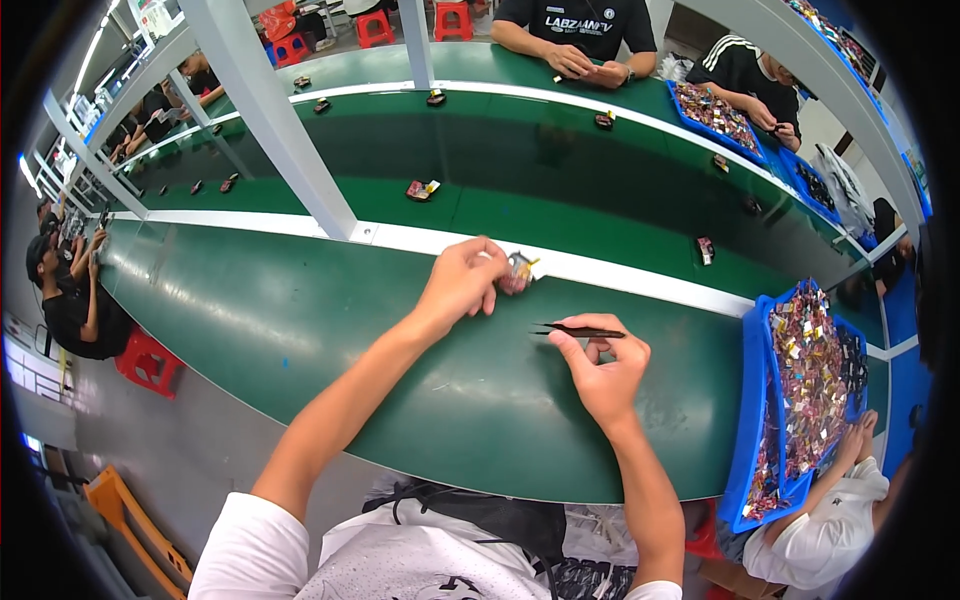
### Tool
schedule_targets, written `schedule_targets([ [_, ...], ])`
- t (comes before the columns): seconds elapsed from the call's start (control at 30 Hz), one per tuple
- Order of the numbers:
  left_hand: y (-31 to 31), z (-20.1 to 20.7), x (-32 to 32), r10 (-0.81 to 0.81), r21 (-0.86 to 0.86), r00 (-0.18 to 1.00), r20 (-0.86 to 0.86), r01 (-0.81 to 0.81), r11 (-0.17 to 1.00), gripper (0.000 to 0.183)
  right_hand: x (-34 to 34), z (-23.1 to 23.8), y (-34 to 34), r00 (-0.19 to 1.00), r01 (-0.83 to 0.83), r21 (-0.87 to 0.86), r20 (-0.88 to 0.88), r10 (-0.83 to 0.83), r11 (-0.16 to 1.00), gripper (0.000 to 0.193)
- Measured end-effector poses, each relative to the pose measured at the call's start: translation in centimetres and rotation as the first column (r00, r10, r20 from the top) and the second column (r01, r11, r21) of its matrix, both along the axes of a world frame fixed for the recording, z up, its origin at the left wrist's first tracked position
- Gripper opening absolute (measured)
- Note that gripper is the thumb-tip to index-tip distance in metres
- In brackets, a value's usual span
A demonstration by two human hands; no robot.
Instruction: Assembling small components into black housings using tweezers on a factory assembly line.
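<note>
One small component point(517, 275) is held beside the white metal rail point(640, 284) along the far edge of a smooth green tabletop point(300, 300). Thumb and fingers of the left hand point(462, 283) appear closed on its border, probably so that its face is left uncovered. The right hand point(608, 375), farther from that edge, is clamped on slim black tweezers point(595, 332); their tips stand apart, pointing left, a hold that likely lets the thumb govern the gap. Blue plastic trays point(750, 400) stand at the right edge, presumably for easy reach, heaped with glinting, mixed-coloured pieces point(808, 370). Beyond the rail, similar blocky parts point(422, 190) lie spaced along a glossy surface.
</note>
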State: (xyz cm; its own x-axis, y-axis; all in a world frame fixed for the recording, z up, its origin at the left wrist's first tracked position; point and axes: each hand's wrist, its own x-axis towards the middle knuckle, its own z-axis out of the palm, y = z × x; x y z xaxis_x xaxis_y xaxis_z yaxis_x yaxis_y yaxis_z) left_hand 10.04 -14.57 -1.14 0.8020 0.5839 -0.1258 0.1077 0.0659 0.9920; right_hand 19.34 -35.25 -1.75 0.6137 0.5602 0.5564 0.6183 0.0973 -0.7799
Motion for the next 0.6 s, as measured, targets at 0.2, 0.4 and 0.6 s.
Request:
schedule_targets([
  [0.2, -1.9, -2.2, -1.9, -0.002, 0.085, 0.997, -0.072, 0.008, 0.996, 0.013, 0.6, -1.1, -0.1, 0.910, -0.126, 0.038, -0.392, 0.131, 0.991, 0.013],
  [0.4, -3.1, -3.5, -1.8, -0.047, 0.154, 0.999, -0.018, 0.049, 0.987, 0.017, 0.8, -2.3, 0.1, 0.900, -0.112, 0.014, -0.423, 0.108, 0.994, 0.014],
  [0.6, -3.6, -5.2, -1.2, -0.031, 0.294, 0.996, 0.087, 0.004, 0.956, 0.017, 1.3, -2.9, 0.0, 0.958, -0.063, -0.052, -0.285, 0.045, 0.997, 0.012],
])
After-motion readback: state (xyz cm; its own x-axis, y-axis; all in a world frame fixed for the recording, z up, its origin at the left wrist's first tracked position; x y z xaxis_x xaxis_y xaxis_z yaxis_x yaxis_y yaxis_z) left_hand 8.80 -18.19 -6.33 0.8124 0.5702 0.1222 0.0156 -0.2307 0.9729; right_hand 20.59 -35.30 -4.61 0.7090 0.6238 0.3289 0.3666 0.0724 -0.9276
